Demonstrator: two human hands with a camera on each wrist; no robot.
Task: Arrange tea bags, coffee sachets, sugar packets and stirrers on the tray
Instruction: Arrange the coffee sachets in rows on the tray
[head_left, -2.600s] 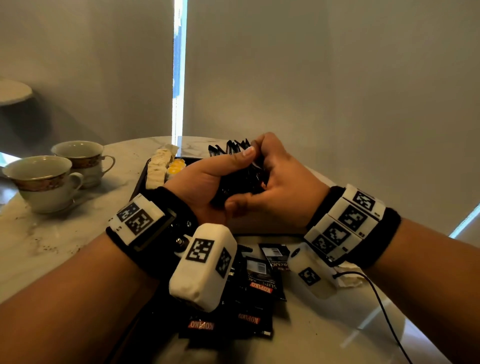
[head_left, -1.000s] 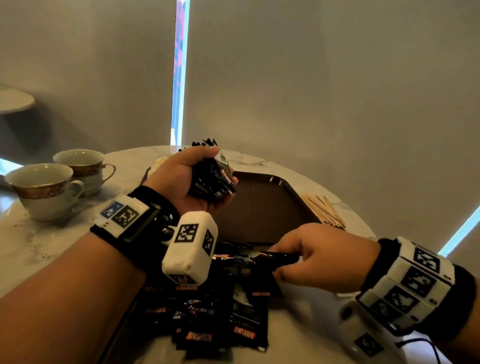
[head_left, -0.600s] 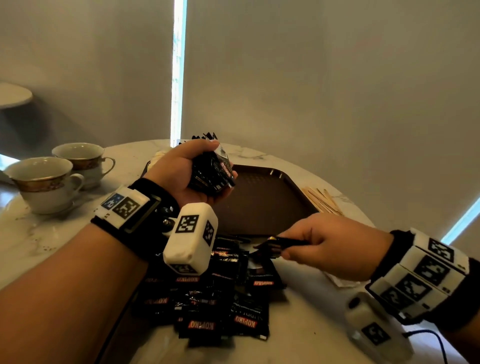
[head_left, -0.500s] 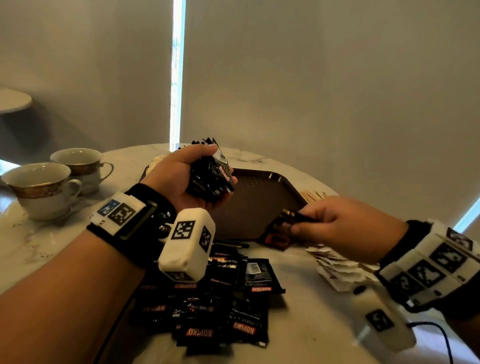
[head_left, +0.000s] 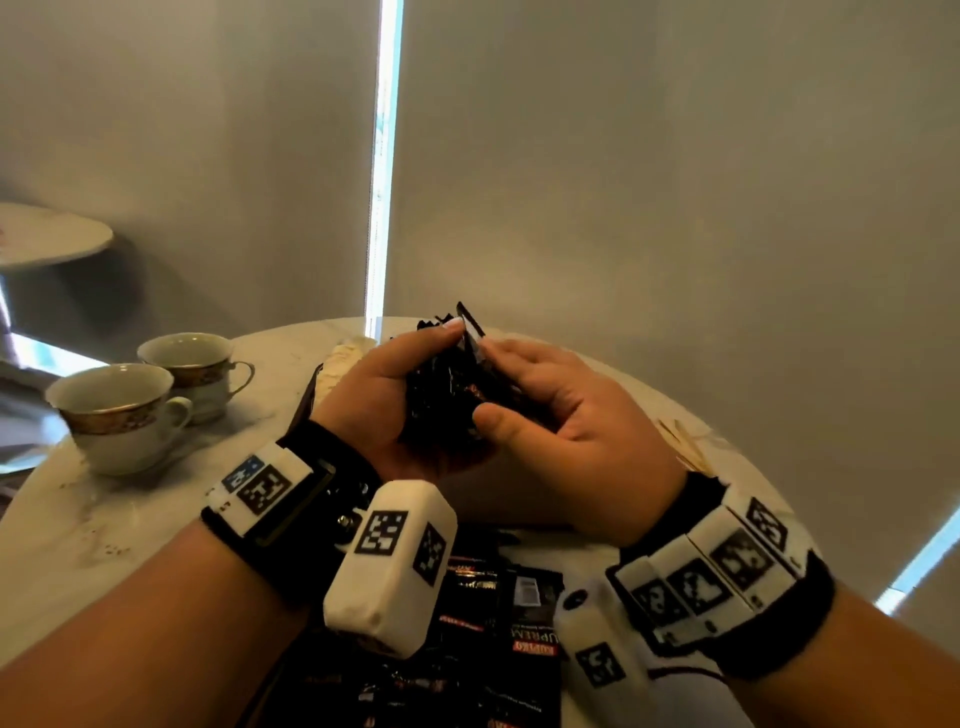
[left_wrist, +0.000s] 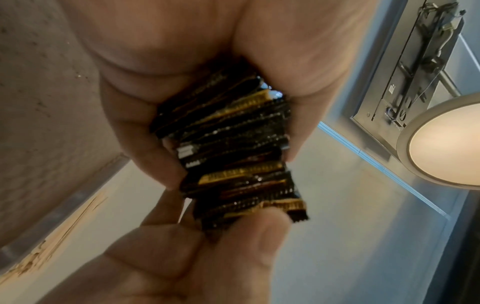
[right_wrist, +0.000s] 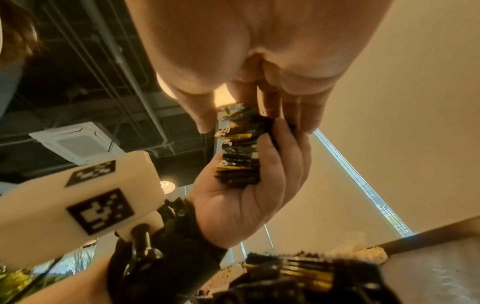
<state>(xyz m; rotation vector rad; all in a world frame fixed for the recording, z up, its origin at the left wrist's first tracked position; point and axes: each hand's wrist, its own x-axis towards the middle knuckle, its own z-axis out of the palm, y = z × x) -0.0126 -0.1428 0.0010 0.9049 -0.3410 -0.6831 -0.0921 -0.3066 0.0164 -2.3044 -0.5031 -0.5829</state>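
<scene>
I hold a thick stack of black coffee sachets (head_left: 445, 387) in my left hand (head_left: 382, 410), above the tray (head_left: 306, 400), of which only a dark edge shows behind my wrist. The left thumb lies along the top of the stack and the fingers curl under it, so the grip is firm. My right hand (head_left: 561, 415) is closed on the near end of the same stack: in the left wrist view its thumb and fingers pinch the last sachets against the others.

I judge that the step in hand is to add one more sachet and to square the bundle. To do this well, I should keep the left grip steady, press the new sachet flat with the right thumb, and push the ragged edges level before I lower the stack to the tray. If I loosen the left fingers too early, the slippery foil can fan out and fall.

More loose sachets (head_left: 498, 623) lie on the table (head_left: 83, 525) just under my wrists, not yet collected. On one I read "KOPIKO" in red, seen upside down, and part of a word, "UPREM". The printing on the stack in my hands is too blurred to read. Pale stirrers (head_left: 683, 441) lie to the right, beside the tray.
</scene>
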